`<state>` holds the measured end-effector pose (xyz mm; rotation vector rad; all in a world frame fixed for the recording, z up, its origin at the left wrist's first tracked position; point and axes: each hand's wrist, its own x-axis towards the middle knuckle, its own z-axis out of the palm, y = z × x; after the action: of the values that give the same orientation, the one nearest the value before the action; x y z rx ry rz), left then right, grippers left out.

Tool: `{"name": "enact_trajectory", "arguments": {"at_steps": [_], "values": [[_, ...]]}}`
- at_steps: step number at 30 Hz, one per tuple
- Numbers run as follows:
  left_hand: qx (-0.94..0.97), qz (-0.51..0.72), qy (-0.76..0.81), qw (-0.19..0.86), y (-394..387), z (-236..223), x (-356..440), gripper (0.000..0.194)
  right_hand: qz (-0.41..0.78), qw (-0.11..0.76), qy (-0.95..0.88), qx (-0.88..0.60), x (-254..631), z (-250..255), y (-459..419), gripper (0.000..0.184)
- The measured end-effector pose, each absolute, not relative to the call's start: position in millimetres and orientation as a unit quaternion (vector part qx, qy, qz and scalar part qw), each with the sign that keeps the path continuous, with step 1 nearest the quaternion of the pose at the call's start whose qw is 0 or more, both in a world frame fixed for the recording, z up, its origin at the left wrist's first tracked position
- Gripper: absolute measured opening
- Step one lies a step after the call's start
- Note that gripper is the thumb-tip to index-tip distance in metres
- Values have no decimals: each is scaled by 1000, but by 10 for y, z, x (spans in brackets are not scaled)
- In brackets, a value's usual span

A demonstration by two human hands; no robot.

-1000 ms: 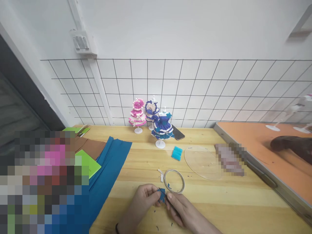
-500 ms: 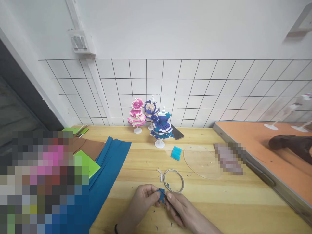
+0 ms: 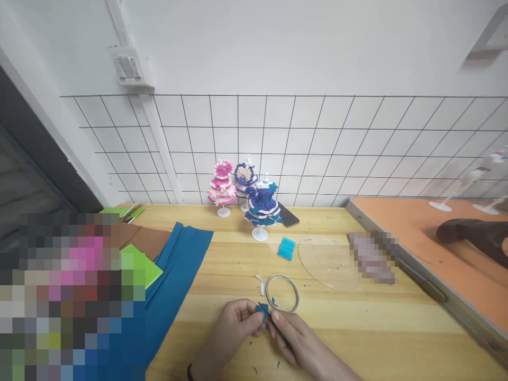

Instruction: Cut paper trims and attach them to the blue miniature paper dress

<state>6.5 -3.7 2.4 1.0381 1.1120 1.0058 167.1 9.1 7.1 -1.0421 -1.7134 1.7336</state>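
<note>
Near the table's front, my left hand (image 3: 243, 323) is closed, pinching a small blue piece of paper (image 3: 263, 310) between thumb and fingers. My right hand (image 3: 291, 330) grips slim dark scissors (image 3: 282, 334); their pointed tip lies across the blue piece. The finger loops are hidden in the palm. Just beyond my fingers is a silvery ring-shaped roll (image 3: 298, 296), with a white strip (image 3: 262, 287) beside it. Small dark blue scraps (image 3: 255, 370) are scattered around my hands.
Layered paper dresses on white stands, one pink (image 3: 223, 185) and two blue (image 3: 264, 203), stand by the wall, near a phone (image 3: 289, 216). A folded turquoise piece (image 3: 286, 248) and clear disc (image 3: 329, 264) lie ahead. Blue sheeting (image 3: 186, 264) is left; an orange-topped table (image 3: 456, 248) adjoins at right.
The dark scissor tip has shifted slightly against the blue piece, and the piece has turned a little in my fingers. Both hands stay in nearly the same place.
</note>
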Motion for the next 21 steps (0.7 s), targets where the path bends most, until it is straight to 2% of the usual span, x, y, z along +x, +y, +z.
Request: {"name": "enact_trajectory", "arguments": {"at_steps": [10, 21], "values": [[454, 429, 487, 610, -40, 42, 88, 21, 618, 242, -647, -376, 1649, 99, 54, 45], [446, 428, 477, 624, -53, 110, 93, 22, 623, 247, -641, -373, 1674, 46, 64, 51]]}}
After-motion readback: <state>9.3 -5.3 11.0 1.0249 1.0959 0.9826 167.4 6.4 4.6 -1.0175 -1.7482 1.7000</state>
